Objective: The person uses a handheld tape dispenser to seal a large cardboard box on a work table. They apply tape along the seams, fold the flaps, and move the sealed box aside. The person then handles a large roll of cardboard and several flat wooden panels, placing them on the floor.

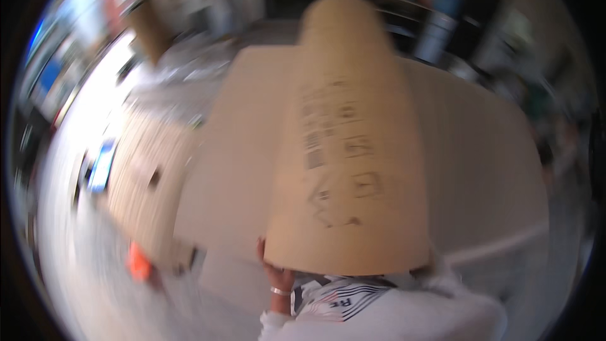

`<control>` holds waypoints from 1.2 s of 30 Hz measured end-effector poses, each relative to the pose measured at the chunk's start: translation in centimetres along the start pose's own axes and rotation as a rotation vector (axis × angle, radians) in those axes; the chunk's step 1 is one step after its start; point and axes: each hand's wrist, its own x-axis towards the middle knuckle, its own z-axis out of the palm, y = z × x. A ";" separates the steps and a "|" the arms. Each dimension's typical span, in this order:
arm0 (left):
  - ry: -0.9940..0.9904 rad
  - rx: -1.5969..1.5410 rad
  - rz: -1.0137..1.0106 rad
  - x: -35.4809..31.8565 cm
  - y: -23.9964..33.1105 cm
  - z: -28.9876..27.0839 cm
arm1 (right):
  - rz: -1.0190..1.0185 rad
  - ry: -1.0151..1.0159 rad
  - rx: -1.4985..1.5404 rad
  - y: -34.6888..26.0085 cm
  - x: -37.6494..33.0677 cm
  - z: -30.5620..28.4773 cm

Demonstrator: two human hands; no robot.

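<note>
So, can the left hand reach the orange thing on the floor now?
Probably not: the left hand grips the lower edge of the big cardboard sheet, and the orange thing lies lower, off to its left.

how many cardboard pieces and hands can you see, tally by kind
cardboard flap: 1
flat cardboard sheet: 1
cardboard box: 1
left hand: 1
total: 4
The picture is blurred; the right hand is hidden.

Flattened cardboard box (353,145): plain brown, black printed markings and symbols on the facing panel, top edge rounded by lens bend. Held upright, close in front of the camera, filling centre frame. Lower edge gripped at its left corner by left hand (278,276). Picture is motion-blurred; finer detail unreadable.
</note>
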 end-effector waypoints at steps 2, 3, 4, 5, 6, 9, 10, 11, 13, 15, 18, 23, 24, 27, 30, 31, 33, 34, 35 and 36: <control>-0.055 -0.055 0.172 4.5 3.9 -2.3 | 0.042 -0.029 0.092 -2.2 1.6 2.6; -0.138 -0.081 0.126 5.1 3.4 -3.1 | 0.063 -0.039 0.136 -3.3 2.5 3.7; -0.213 -0.086 0.078 5.2 2.2 -4.2 | 0.083 -0.035 0.184 -3.8 3.1 4.5; -0.258 -0.080 0.035 5.4 1.1 -5.3 | 0.091 -0.033 0.241 -4.5 3.7 5.1; -0.258 -0.210 -0.059 5.7 0.3 -5.6 | 0.098 -0.024 0.286 -5.1 3.9 5.0; -0.318 -0.374 -0.283 3.5 -1.0 -3.3 | 0.111 -0.009 0.360 -7.2 5.3 3.3; -0.291 -0.481 -0.385 3.9 0.8 -3.2 | 0.106 -0.001 0.362 -8.2 6.2 3.9; -0.255 -0.467 -0.407 4.1 0.0 -3.5 | 0.124 0.004 0.335 -8.9 6.0 4.9; -0.169 -0.430 -0.454 4.9 -2.5 -6.8 | 0.151 -0.006 0.210 -11.3 4.9 10.1; -0.243 -0.389 -0.531 5.5 -7.1 -11.0 | 0.201 -0.055 0.060 -14.3 3.7 14.3; -0.615 0.391 -0.157 6.3 -14.4 -18.8 | -0.031 0.035 -0.526 -19.6 1.2 23.0; -0.049 0.382 -0.342 15.1 -16.4 -30.3 | -0.472 -0.090 -1.256 -27.3 -6.0 31.6; 0.142 0.199 -0.338 17.2 -15.1 -31.1 | -0.599 -0.107 -1.387 -27.6 -6.2 32.8; 0.166 -0.080 -0.190 20.8 -4.0 -29.1 | -0.719 -0.339 -0.223 -22.5 -1.7 31.0; 0.128 -0.275 0.001 20.6 0.8 -23.4 | -0.408 0.035 0.035 -12.9 5.9 27.5; 0.108 -0.365 0.053 20.7 1.3 -22.2 | -0.128 0.102 0.305 -8.0 7.5 26.7; 0.135 -0.672 -0.003 20.7 -3.2 -22.8 | 0.138 -0.031 0.486 -2.0 8.6 30.3; 0.151 -0.829 -0.018 20.9 -6.2 -23.1 | 0.191 -0.126 0.526 -0.6 8.1 32.0; 0.294 -0.792 -0.081 21.0 -9.7 -23.9 | 0.227 -0.203 0.548 -0.4 7.5 34.2; 0.336 -0.765 -0.083 20.5 -10.8 -24.4 | 0.239 -0.239 0.541 -1.2 7.5 35.7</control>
